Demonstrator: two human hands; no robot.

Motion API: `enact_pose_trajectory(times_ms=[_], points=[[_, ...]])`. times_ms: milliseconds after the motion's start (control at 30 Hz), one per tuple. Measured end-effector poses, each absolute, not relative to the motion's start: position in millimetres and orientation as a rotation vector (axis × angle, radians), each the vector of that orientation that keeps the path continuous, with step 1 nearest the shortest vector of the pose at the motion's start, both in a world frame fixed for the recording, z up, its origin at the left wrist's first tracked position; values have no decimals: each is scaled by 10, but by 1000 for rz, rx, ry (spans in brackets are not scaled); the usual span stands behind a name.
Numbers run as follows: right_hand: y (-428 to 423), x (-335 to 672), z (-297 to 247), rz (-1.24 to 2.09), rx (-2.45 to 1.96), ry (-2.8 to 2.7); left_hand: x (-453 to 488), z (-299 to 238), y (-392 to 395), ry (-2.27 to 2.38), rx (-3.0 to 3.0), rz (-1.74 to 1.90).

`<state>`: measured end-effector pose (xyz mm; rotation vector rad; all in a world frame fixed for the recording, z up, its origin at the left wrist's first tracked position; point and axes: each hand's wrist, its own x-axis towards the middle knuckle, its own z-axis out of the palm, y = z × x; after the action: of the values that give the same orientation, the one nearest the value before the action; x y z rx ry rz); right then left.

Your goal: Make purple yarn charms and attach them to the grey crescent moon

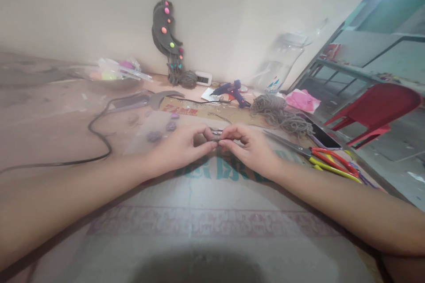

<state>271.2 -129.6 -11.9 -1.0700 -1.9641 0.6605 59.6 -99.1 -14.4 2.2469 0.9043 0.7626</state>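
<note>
My left hand (pixel 184 143) and my right hand (pixel 247 143) meet over the middle of the table, fingertips pinched together on one small grey piece (pixel 215 140). It is too small and blurred to name. Both hands rest on a printed cardboard sheet (pixel 212 212) that covers the table in front of me. A small metal tool (pixel 216 131) lies just behind my fingertips.
Scissors (pixel 318 157) with red and yellow handles lie to the right. Behind them sit a tangle of grey yarn (pixel 280 115), a blue glue gun (pixel 232 91) and pink cloth (pixel 302 99). A black cable (pixel 99 135) loops at left. A grey felt hanging (pixel 166 35) decorates the wall. A red chair (pixel 375 112) stands at right.
</note>
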Motion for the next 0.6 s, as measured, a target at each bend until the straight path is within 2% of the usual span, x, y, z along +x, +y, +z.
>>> enact_pose_trajectory(times_ms=[167,433,600], points=[[-1294,2721,-160,784,-1020,-1913,604,-139,-977,938,2217,731],[-1281,2723,-85,623,-1135,-2078,603,-167,-1011,831,2466,943],[-1281,2729,-73,637,-1084,-2078,601,-184,-1019,811,2537,1013]])
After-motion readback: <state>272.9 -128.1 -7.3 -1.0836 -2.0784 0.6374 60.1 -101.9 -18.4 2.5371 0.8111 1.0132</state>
